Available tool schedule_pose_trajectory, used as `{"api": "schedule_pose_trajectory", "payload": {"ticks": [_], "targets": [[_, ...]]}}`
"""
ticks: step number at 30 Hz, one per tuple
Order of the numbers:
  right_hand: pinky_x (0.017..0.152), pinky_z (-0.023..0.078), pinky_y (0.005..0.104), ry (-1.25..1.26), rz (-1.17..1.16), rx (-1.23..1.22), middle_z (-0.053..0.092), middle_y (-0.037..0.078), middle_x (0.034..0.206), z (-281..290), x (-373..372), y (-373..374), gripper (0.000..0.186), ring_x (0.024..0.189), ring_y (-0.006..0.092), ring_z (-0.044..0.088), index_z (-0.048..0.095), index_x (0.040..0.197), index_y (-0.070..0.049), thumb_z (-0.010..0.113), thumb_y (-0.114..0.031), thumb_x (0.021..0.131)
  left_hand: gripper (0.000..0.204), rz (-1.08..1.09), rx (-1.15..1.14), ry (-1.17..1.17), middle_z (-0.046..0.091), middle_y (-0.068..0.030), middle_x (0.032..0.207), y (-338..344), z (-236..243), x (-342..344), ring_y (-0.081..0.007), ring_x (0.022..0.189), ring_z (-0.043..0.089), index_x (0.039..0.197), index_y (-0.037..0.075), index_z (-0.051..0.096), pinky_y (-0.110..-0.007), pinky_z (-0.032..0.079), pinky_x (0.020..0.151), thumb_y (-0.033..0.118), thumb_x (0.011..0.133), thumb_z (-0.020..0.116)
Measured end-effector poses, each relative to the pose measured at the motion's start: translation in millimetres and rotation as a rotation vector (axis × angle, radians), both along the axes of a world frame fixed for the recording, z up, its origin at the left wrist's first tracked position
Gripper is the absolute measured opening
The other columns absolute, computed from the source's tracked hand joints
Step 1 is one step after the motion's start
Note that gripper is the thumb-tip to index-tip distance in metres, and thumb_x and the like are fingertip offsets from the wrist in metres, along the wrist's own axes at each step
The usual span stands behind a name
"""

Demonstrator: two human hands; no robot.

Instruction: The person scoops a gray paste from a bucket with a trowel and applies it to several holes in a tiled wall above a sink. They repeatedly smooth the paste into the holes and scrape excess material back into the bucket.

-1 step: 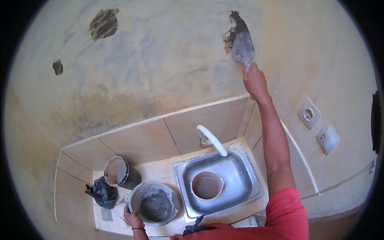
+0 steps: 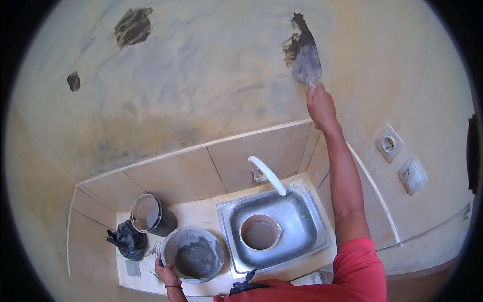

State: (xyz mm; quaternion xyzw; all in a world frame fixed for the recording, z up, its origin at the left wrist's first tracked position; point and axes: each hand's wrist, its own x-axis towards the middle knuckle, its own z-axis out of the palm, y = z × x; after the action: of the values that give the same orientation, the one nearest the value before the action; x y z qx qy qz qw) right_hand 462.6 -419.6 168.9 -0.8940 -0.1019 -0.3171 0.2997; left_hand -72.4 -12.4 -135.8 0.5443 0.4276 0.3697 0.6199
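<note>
Our right grip [image 2: 322,106] clasps a trowel [image 2: 307,64], its blade at the wall's [image 2: 211,75] dark patch [image 2: 304,33]. Our left grip [image 2: 167,275] holds the rim of a grey bowl [image 2: 176,244] on the surface [image 2: 205,215] beside the sink [image 2: 302,221].

A metal sink [image 2: 298,221] sits in the right part of a pale counter [image 2: 197,215], a curved white faucet [image 2: 267,175] arching over it from the far side. Inside the basin stands a round container [image 2: 260,219] of murky brown liquid. At far left, a dark bucket [image 2: 168,225] smeared with grey stands beside a crumpled black plastic bag [image 2: 130,242], with a flat grey square [image 2: 133,268] lying nearer. Beige tiles [image 2: 168,176] line the wall behind; at right, a smudged power socket [image 2: 389,144] and a wall switch [image 2: 413,175] are mounted side by side.
</note>
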Motion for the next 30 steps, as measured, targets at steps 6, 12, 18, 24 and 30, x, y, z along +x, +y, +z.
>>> {"api": "schedule_pose_trajectory", "payload": {"ticks": [6,12,18,24,30], "targets": [[0.079,0.051,0.0602,-0.018,0.037,0.066,0.066,0.035,0.087,5.2,-17.2,3.5,0.046,0.087,0.0526,0.066,0.055,0.105,0.004,0.043,-0.039,0.105,0.071,0.006,0.039,0.013,0.066,-0.0155,0.123,1.1,0.2,-2.1,-0.0287,0.111,0.065,0.131,-0.007,0.059,-0.039,0.051,0.101,-0.015,0.061,0.049],[0.069,0.051,0.0527,-0.195,0.069,0.010,0.067,0.027,0.081,6.8,30.4,20.9,0.047,0.078,0.0451,0.067,0.060,0.097,0.003,0.046,-0.041,0.105,0.067,-0.057,0.066,0.064,0.065,-0.0148,0.127,-7.8,10.6,3.0,-0.0279,0.113,0.064,0.132,-0.007,0.058,-0.040,0.049,0.103,-0.015,0.066,0.049],[0.083,0.044,0.0437,0.230,0.122,0.224,0.066,0.019,0.086,-57.6,-19.3,-13.4,0.039,0.087,0.0260,0.065,0.062,0.106,-0.003,0.057,-0.041,0.100,0.071,-0.027,0.063,0.083,0.062,-0.0169,0.133,-17.3,21.7,-2.7,-0.0290,0.120,0.062,0.136,-0.008,0.055,-0.039,0.045,0.108,-0.014,0.066,0.048],[0.051,0.043,0.0305,0.456,0.204,0.655,0.053,0.005,0.069,-153.8,-175.0,-55.3,0.033,0.055,0.0140,0.054,0.057,0.089,-0.002,0.057,-0.032,0.102,0.073,0.018,-0.003,0.030,0.062,-0.0160,0.131,-15.9,-6.5,-7.0,-0.0288,0.118,0.062,0.137,-0.008,0.054,-0.039,0.046,0.107,-0.016,0.065,0.049],[0.053,0.046,0.0310,0.925,0.273,0.424,0.053,0.005,0.067,-234.9,-305.8,-126.3,0.019,0.056,0.0140,0.056,0.058,0.093,0.000,0.060,-0.019,0.092,0.068,0.032,-0.006,-0.030,0.064,-0.0147,0.127,-33.4,-2.8,1.1,-0.0255,0.114,0.064,0.135,-0.008,0.055,-0.037,0.049,0.103,-0.018,0.068,0.050]]}}
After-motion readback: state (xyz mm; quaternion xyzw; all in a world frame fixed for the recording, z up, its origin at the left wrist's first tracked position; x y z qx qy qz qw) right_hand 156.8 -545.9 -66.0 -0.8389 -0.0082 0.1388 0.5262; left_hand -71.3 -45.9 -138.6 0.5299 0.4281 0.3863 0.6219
